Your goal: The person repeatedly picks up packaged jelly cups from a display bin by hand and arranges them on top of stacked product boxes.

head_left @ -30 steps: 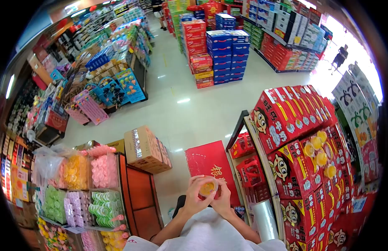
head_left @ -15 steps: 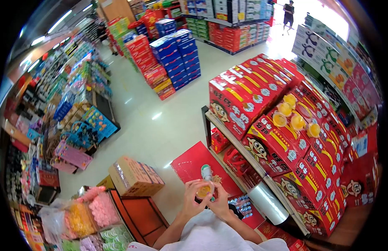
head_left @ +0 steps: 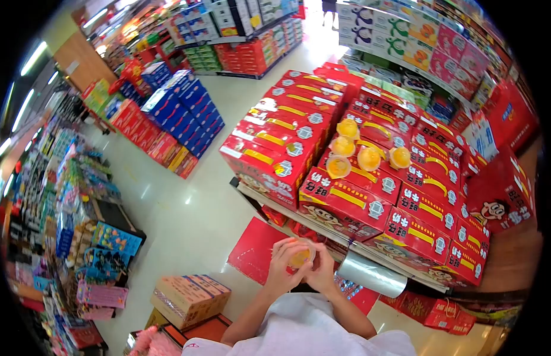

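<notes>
Both hands meet in front of my chest around a small clear cup with yellow contents [head_left: 300, 257], which looks like a jelly cup. My left hand [head_left: 282, 264] closes on its near left side, fingers over the rim. From the right, my right hand [head_left: 322, 272] wraps the same cup, with its fingertips partly hidden. Several similar yellow cups [head_left: 369, 158] rest in a cluster on top of red milk cartons [head_left: 352, 199], ahead and to the right of my hands.
A clear plastic roll [head_left: 373, 275] hangs at the shelf edge beside my right hand. On the floor lies a red sheet [head_left: 250, 252]. Cardboard boxes [head_left: 189, 299] stand at lower left, and blue and red carton stacks [head_left: 183, 113] farther off.
My view has turned right, so the cartons and yellow cups appear farther left and nearer the middle. The green-and-white object seen beyond my hands earlier is out of sight. Both hands keep hold of the cup.
</notes>
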Action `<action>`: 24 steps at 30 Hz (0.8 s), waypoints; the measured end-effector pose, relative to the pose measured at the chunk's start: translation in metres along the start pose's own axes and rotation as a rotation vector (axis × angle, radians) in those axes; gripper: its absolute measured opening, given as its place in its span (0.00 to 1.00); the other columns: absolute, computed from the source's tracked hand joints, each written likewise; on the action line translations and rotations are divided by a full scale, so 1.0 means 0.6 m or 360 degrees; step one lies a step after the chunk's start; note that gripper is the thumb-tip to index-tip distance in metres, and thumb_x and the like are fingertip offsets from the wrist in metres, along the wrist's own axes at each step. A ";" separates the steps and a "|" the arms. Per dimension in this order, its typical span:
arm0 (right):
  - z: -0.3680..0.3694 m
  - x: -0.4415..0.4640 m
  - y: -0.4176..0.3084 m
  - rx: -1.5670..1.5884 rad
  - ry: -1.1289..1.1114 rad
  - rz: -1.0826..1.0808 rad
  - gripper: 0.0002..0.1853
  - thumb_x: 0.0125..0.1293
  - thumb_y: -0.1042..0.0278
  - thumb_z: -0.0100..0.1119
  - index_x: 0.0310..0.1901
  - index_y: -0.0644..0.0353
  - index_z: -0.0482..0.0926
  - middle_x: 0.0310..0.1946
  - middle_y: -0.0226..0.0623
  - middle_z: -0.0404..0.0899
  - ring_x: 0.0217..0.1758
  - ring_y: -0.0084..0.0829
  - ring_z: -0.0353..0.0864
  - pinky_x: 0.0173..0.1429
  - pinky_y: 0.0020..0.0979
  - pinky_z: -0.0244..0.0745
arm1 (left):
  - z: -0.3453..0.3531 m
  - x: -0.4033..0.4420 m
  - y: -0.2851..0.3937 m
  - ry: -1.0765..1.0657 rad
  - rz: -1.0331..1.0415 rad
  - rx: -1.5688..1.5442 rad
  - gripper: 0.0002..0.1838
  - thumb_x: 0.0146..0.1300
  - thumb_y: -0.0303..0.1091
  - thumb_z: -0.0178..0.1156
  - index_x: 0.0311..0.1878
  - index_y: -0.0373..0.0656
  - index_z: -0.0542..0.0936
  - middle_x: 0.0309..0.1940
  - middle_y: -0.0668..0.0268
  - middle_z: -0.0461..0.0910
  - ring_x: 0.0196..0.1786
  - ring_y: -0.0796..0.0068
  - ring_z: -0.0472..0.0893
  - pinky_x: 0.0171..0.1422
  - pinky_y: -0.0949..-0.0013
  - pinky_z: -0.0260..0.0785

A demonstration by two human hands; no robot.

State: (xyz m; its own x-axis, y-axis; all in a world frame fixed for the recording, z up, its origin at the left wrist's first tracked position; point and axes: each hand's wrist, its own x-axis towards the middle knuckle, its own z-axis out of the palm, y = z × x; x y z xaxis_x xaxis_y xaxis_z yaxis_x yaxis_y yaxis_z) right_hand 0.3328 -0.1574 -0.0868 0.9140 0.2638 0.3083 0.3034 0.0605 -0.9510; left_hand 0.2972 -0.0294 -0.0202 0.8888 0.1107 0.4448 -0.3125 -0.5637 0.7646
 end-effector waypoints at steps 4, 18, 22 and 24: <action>-0.053 0.049 0.019 -0.0066 0.0160 -0.0014 0.32 0.50 0.77 0.73 0.58 0.64 0.72 0.51 0.43 0.78 0.50 0.33 0.81 0.57 0.34 0.76 | 0.044 0.070 -0.014 -0.0115 0.0046 -0.0233 0.20 0.54 0.29 0.71 0.51 0.42 0.79 0.58 0.56 0.77 0.60 0.53 0.76 0.65 0.55 0.69; -0.123 0.228 0.043 -0.0461 0.0628 -0.0164 0.40 0.46 0.71 0.81 0.60 0.62 0.69 0.52 0.42 0.77 0.54 0.35 0.79 0.60 0.34 0.75 | 0.114 0.270 -0.097 -0.0314 0.0290 -0.0377 0.17 0.63 0.30 0.64 0.55 0.38 0.78 0.59 0.54 0.80 0.60 0.54 0.78 0.65 0.58 0.70; -0.114 0.256 0.038 -0.0413 0.0709 -0.0155 0.43 0.47 0.77 0.79 0.65 0.61 0.64 0.55 0.43 0.74 0.59 0.36 0.76 0.63 0.36 0.72 | 0.126 0.306 -0.116 -0.0199 0.0278 -0.0402 0.13 0.68 0.34 0.59 0.51 0.38 0.79 0.52 0.53 0.82 0.52 0.54 0.80 0.58 0.59 0.72; -0.115 0.272 0.036 -0.0469 0.0715 -0.0238 0.44 0.47 0.78 0.79 0.66 0.60 0.64 0.59 0.45 0.73 0.61 0.37 0.74 0.63 0.37 0.71 | 0.131 0.308 -0.137 -0.0220 0.0130 -0.0385 0.12 0.67 0.31 0.59 0.51 0.37 0.79 0.48 0.53 0.82 0.52 0.54 0.79 0.59 0.58 0.71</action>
State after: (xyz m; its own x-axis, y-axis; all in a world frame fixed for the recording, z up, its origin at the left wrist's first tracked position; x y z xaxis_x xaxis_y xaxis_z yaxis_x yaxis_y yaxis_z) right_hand 0.5069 -0.1796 -0.0551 0.8607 -0.1674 0.4808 0.4419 -0.2232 -0.8689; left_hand 0.5137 -0.0271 -0.0376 0.8894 -0.0489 0.4545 -0.4411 -0.3528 0.8252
